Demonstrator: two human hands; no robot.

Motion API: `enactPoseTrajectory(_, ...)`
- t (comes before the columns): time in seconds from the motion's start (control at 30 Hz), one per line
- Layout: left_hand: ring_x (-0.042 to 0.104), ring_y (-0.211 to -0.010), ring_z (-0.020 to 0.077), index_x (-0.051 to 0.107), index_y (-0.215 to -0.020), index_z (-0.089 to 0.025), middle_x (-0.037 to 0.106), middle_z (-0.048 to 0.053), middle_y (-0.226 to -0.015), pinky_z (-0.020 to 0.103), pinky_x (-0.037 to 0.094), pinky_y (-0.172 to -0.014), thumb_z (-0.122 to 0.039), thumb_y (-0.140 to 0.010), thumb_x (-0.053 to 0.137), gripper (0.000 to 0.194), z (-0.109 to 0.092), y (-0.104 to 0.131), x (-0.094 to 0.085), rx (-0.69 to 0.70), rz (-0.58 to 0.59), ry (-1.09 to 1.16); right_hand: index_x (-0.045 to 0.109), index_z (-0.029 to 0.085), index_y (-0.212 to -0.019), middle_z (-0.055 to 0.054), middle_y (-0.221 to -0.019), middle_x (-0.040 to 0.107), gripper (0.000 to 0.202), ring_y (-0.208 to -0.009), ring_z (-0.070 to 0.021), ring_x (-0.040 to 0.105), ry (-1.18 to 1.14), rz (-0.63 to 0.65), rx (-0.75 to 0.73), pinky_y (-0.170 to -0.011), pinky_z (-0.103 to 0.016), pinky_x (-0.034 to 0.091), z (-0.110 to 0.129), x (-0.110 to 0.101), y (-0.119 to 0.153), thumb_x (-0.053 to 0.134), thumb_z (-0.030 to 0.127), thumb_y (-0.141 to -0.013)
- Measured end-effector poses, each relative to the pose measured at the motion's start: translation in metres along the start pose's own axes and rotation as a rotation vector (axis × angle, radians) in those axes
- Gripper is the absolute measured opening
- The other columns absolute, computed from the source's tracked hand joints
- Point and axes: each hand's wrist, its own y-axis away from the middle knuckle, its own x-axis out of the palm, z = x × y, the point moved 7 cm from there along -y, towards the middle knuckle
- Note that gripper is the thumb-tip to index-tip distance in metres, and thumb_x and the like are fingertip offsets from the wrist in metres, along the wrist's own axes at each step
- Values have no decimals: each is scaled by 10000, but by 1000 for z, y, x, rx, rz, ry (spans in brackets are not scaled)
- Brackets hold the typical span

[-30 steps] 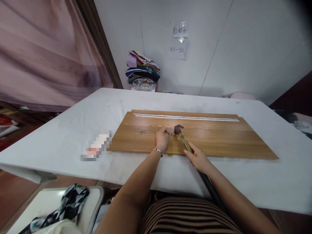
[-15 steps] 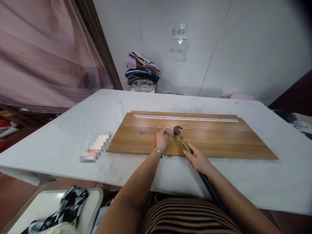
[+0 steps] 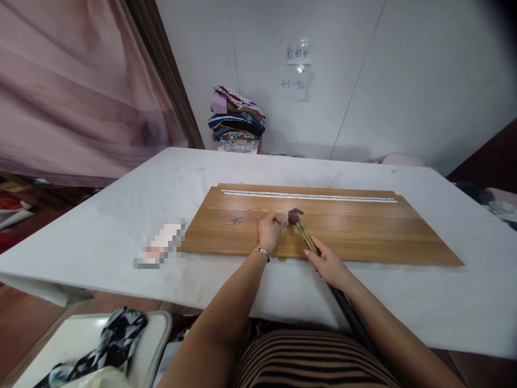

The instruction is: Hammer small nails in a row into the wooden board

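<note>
Rusty-headed hammer [image 3: 296, 216] — on wooden board [image 3: 363, 231]

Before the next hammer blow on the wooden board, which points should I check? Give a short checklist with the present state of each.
1. Right hand closed around the wooden-handled hammer: ok.
2. Rusty hammer head low over the long brown wooden board: ok.
3. Left hand fingers away from the head: not ok, they are right beside it.
4. Nail under the fingers: cannot tell, too small.
5. Board flat on the white table: ok.
</note>
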Motion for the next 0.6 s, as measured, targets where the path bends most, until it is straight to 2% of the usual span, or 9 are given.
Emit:
enactPoseTrajectory(0.17,587,-702,134,574,-618,-196,642,-14,-671,244,430,-710,-21,-689,427,239,3,-1,0,-6,-13,31,448,143,-1475,7,-594,576,647,-491,-150,510,-34,10,62,-522,-258,434,-5,1,2,483,393,-880)
enactPoseTrajectory(0.33,622,-828,158,628,-741,-189,691,21,-825,279,467,-809,-38,-738,465,223,1,-1,-5,-17,-65,36,417,149,-1492,38,-560,527,658,-425,-117,431,-58,33,90,-488,-247,407,-8,4,2,485,386,-882)
enactPoseTrajectory(0.6,634,-907,172,657,-878,-170,703,64,-946,310,479,-880,-50,-781,515,210,3,-3,-3,-27,-72,60,414,165,-1494,52,-537,501,649,-413,-109,422,-58,27,97,-470,-231,389,-10,5,1,483,382,-887)
